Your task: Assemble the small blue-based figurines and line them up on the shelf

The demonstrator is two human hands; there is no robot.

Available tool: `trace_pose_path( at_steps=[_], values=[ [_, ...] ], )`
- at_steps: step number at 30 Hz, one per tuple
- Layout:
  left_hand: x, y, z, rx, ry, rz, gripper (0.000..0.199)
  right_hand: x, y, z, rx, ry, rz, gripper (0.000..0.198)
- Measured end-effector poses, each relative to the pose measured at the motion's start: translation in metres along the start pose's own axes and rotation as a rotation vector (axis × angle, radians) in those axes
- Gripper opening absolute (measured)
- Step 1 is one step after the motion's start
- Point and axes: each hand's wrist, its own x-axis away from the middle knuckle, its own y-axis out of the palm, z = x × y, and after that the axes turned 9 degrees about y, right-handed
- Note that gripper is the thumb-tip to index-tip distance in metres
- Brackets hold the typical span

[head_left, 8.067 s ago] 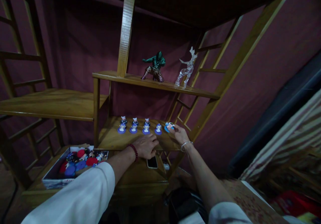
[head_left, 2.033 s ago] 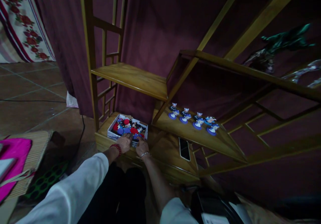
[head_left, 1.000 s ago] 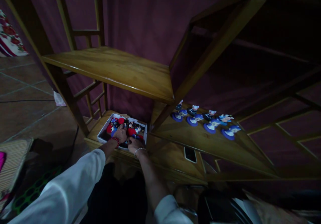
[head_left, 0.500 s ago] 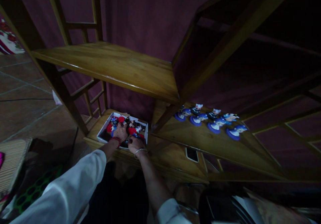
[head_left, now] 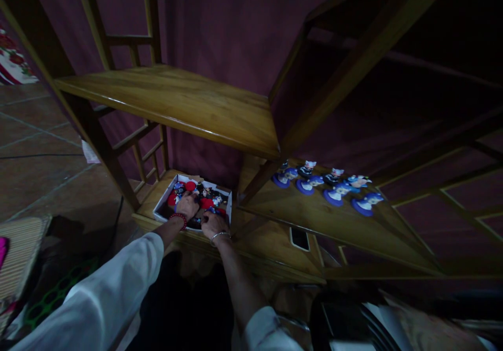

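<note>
A shallow white box (head_left: 161,208) holds several small figurines (head_left: 216,200) with red round bases, on the low wooden shelf. My left hand (head_left: 187,206), with a red beaded bracelet, reaches into its left half. Its fingers are bent downward, and what lies under them is hidden. My right hand (head_left: 212,225), wearing a silver bangle, is at the box's near right side. Its fingers are closed at a dark blue figurine (head_left: 213,211), partly covered by the hand.
On the shelf to the right stand several figurines on purple bases (head_left: 333,194), with dark-based ones (head_left: 307,168) behind. A phone (head_left: 299,238) lies on the lower shelf board. An upper wooden shelf (head_left: 176,102) juts out above the box. A woven mat (head_left: 23,251) is at left.
My left hand has drawn back slightly toward me inside the box, its fingers now more bent. My right hand stays at nearly the same spot. The view has shifted a little.
</note>
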Motion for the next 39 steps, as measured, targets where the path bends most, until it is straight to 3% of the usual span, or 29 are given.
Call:
trace_pose_path(
  at_steps=[8, 15, 23, 39],
  values=[
    [-0.005, 0.003, 0.008, 0.022, 0.046, 0.018, 0.028, 0.0, 0.001, 0.0, 0.026, 0.004, 0.02, 0.03],
    [-0.004, 0.0, 0.005, -0.028, -0.087, 0.106, 0.037, 0.001, -0.002, -0.001, 0.007, -0.01, 0.008, 0.03],
    [-0.004, 0.004, 0.005, -0.033, -0.041, 0.083, 0.045, -0.001, -0.001, -0.001, 0.029, -0.035, 0.017, 0.028],
    [-0.015, 0.01, -0.002, 0.021, -0.134, 0.033, 0.035, -0.001, -0.001, -0.001, -0.007, -0.033, 0.02, 0.027]
  ],
)
